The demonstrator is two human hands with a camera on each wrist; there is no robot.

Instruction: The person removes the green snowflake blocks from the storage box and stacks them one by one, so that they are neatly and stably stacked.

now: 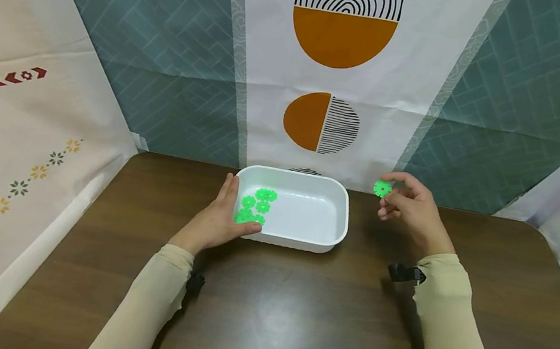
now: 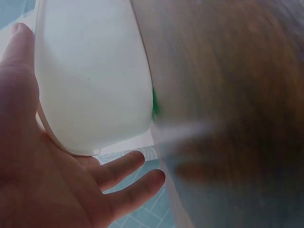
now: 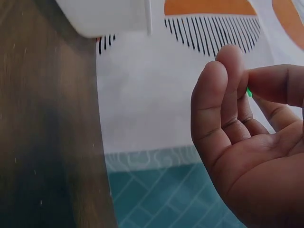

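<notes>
A white tray [image 1: 297,238] sits near the table's far edge, with several green notched plastic discs [image 1: 262,206] at its left end. At that end my left hand [image 1: 219,217] rests against the tray, fingers fairly straight along the left side and thumb by the front corner. The left wrist view shows the tray's outer wall [image 2: 95,80] against the left hand [image 2: 52,175], two fingers free of it. To the tray's right, above the table, my right hand [image 1: 410,209] pinches one green notched disc [image 1: 382,188] between thumb and finger. Fingers mostly hide this disc in the right wrist view.
The brown wooden table [image 1: 287,308] extends around the tray. Behind it hangs a teal and white patterned cloth [image 1: 177,62], close to the right hand. Another white embroidered cloth [image 1: 20,130] hangs at the left.
</notes>
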